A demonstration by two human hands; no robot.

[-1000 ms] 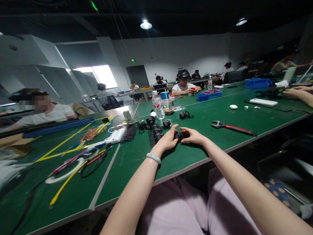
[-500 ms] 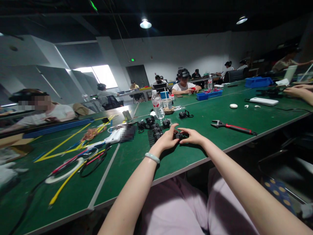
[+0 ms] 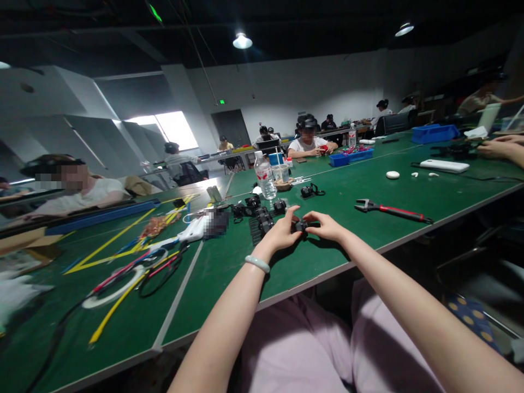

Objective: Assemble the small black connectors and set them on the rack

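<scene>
Left hand [image 3: 279,233] and right hand [image 3: 327,227] pinched together on a small black part [image 3: 302,225], held just above the table [image 3: 368,232], fingers closed around it. More black parts [image 3: 262,215] at ten o'clock, bottle [image 3: 265,177] at eleven, wrench [image 3: 391,211] at two. Risk, likely: tiny part slipping from fingertips, dropping off the near edge.

No legible text or labels

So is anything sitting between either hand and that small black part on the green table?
Nothing visible. The left hand and right hand both already grip the small black part from either side, just above the green table.
</scene>
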